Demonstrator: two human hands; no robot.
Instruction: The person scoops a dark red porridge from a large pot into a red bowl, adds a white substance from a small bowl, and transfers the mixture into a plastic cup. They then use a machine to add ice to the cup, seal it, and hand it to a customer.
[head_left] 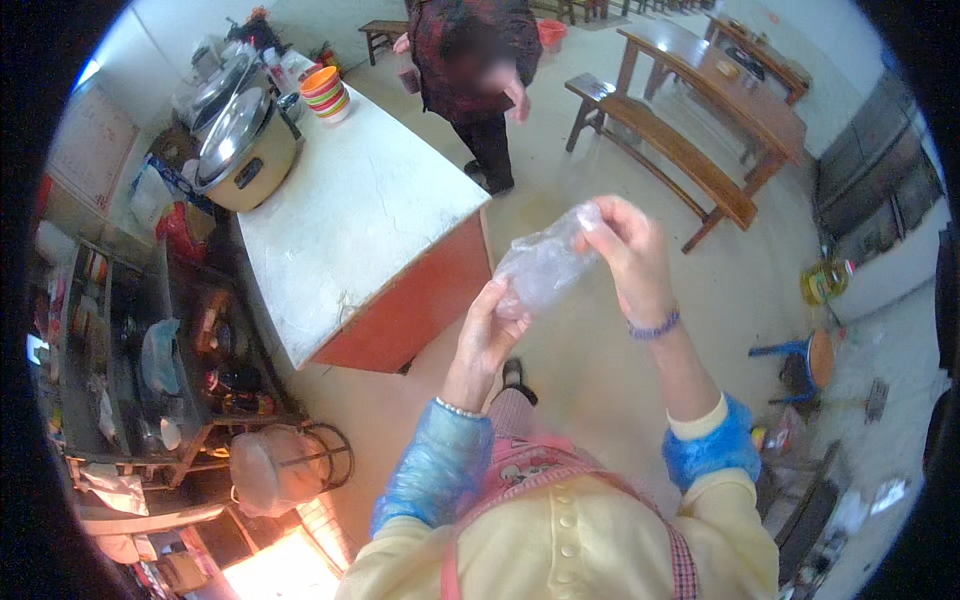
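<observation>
A clear, crumpled plastic bag [548, 265] stretches between my two hands, above the floor and to the right of the white-topped counter [370, 200]. My left hand [487, 328] pinches its lower left end. Higher up and to the right, my right hand [628, 250] grips the other end between thumb and fingers. The bag looks thin and see-through; whether anything is inside I cannot tell. Blue plastic sleeve covers [435, 465] wrap both my forearms.
On the counter stand a large rice cooker [248, 150] and a stack of coloured bowls [324, 94]. Beyond it stands another person [470, 70]. A wooden bench [660, 140] and table [720, 80] are at the far right. Crowded shelves [150, 370] line the left; a blue-legged stool [805, 362] stands right.
</observation>
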